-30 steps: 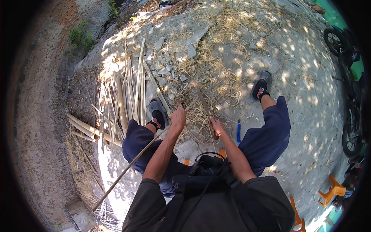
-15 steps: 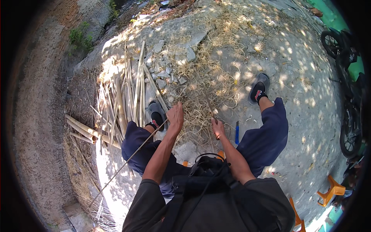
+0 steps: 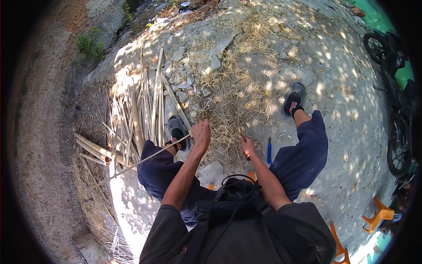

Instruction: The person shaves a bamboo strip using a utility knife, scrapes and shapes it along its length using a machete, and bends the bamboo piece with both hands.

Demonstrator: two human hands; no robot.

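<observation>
A long, thin bamboo strip (image 3: 151,155) is gripped in my left hand (image 3: 201,134), whose fingers are closed around it. From that hand the strip slants down to the left across my left thigh, its far end past the knee. My right hand (image 3: 248,146) is closed on a knife, whose brown handle (image 3: 247,157) sticks out below the fist. The blade is hard to make out against the ground. Both hands are between my knees, a short gap apart, above a heap of curly bamboo shavings (image 3: 233,99).
Split bamboo strips (image 3: 157,97) lie in a pile beyond my left foot, with bamboo poles (image 3: 94,147) beside it. A blue utility knife (image 3: 269,150) lies right of my right hand. Broken stones (image 3: 184,83) are ahead. Motorbikes (image 3: 395,110) and an orange stool (image 3: 379,214) stand at right.
The bamboo strip's far end has swung upward and outward to the left. My left hand has shifted slightly toward me. The knife blade, visible pointing away before, is now barely distinguishable.
</observation>
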